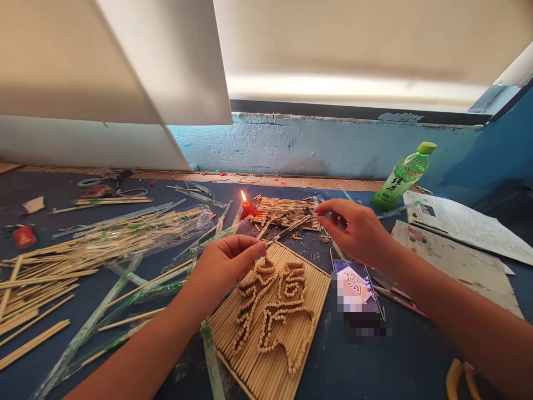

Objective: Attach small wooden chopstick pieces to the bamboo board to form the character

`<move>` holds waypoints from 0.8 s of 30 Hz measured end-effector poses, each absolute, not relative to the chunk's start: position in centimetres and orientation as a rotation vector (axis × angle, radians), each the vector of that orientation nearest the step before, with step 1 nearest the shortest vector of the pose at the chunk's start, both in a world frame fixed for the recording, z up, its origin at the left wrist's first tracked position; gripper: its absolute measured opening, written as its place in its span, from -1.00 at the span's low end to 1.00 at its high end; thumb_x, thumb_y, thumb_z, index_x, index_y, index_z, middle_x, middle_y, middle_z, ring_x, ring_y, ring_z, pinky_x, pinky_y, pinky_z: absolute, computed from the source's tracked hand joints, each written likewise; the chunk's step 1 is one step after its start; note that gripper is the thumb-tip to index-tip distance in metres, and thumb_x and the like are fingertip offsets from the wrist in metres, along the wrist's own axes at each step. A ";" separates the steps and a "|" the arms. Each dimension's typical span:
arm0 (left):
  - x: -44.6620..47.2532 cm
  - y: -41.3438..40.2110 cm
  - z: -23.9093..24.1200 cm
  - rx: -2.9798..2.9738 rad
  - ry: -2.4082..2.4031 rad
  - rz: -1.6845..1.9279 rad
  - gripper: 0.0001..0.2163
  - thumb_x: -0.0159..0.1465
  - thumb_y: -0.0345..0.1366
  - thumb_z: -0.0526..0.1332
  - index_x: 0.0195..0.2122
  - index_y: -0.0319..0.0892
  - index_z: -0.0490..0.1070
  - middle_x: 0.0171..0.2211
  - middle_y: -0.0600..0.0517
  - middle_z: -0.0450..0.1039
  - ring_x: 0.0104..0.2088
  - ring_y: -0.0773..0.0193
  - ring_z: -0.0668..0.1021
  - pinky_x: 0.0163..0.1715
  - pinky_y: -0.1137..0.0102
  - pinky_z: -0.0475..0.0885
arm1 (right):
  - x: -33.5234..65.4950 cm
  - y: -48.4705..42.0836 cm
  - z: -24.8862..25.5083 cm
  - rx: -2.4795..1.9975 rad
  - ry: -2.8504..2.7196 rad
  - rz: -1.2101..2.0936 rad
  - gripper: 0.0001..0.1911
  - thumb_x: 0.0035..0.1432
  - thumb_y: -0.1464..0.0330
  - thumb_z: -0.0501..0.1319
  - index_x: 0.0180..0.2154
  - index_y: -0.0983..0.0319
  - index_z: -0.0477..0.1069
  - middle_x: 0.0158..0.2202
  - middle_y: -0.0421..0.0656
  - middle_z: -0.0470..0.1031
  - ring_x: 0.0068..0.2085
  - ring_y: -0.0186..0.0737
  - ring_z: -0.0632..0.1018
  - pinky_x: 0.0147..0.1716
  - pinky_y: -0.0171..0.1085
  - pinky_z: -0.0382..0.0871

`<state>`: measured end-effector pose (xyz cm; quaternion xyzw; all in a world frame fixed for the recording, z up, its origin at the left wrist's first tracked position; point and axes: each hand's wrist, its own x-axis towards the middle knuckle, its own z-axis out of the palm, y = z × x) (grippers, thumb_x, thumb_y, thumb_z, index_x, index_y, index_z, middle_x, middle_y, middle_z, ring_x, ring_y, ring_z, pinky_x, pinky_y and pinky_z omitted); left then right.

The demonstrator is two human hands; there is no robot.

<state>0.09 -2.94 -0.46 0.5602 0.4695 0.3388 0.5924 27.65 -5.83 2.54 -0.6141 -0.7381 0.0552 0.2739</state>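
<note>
A square board of glued bamboo sticks lies in front of me, with small pale beads set in rows that outline a raised character. My left hand is closed in a pinch above the board's far corner, by the top of the bead outline. Whatever sits in its fingertips is too small to make out. My right hand pinches above a smaller stick mat covered in dark crumbs; what it holds is unclear. A thin stick-like piece lies between the two hands. A lit red candle burns behind my left hand.
Loose bamboo sticks and plastic wrappers spread over the left side. At the right are a phone showing a character, pink-handled scissors, a stained sheet, papers and a green tea bottle.
</note>
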 end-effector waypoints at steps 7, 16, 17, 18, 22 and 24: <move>0.4 -3.9 -0.1 1.578 1.186 0.890 -0.80 0.15 -0.08 0.41 -0.35 -0.09 0.63 -0.53 0.09 0.53 -0.57 0.36 0.37 -0.58 0.45 0.20 | 21.0 -6.1 4.6 -1.157 -2.375 0.136 -0.83 0.32 0.45 0.13 -0.11 0.24 0.45 -0.24 -0.09 0.54 -0.13 -0.16 0.49 -0.16 -0.23 0.32; 0.1 -4.1 -0.2 1.644 1.194 0.932 -0.79 0.18 -0.07 0.39 -0.35 -0.09 0.64 -0.59 0.11 0.46 -0.59 0.37 0.31 -0.61 0.45 0.17 | 19.5 -4.8 4.0 -1.142 -2.515 0.027 -0.89 0.31 0.49 0.15 -0.24 0.25 0.45 -0.34 -0.13 0.48 -0.25 -0.22 0.45 -0.25 -0.26 0.22; 0.1 -4.1 -0.1 1.649 1.192 0.938 -0.80 0.19 -0.07 0.39 -0.34 -0.09 0.65 -0.59 0.12 0.45 -0.60 0.37 0.30 -0.61 0.45 0.17 | 19.4 -4.8 4.1 -1.157 -2.505 0.039 -0.89 0.31 0.49 0.15 -0.25 0.25 0.45 -0.34 -0.13 0.49 -0.24 -0.22 0.45 -0.25 -0.26 0.22; 0.1 -4.2 -0.1 1.656 1.190 0.942 -0.80 0.19 -0.08 0.38 -0.33 -0.09 0.65 -0.59 0.12 0.46 -0.60 0.38 0.30 -0.62 0.45 0.17 | 19.3 -4.9 4.2 -1.173 -2.491 0.049 -0.89 0.31 0.48 0.15 -0.26 0.24 0.45 -0.33 -0.13 0.50 -0.24 -0.22 0.45 -0.25 -0.26 0.22; 0.2 -4.3 0.1 1.691 1.163 0.937 -0.84 0.21 -0.15 0.37 -0.28 -0.10 0.66 -0.50 0.10 0.54 -0.58 0.37 0.35 -0.61 0.45 0.22 | 19.3 -4.9 3.9 -1.225 -2.432 0.082 -0.90 0.30 0.43 0.18 -0.29 0.24 0.45 -0.34 -0.16 0.53 -0.28 -0.25 0.46 -0.29 -0.27 0.21; 0.4 -4.5 0.1 1.719 1.124 0.913 -0.84 0.23 -0.19 0.36 -0.24 -0.10 0.66 -0.47 0.08 0.57 -0.54 0.35 0.39 -0.56 0.45 0.28 | 19.6 -4.8 3.6 -1.241 -2.401 0.099 -0.91 0.28 0.44 0.19 -0.29 0.25 0.46 -0.34 -0.16 0.55 -0.30 -0.25 0.47 -0.29 -0.27 0.21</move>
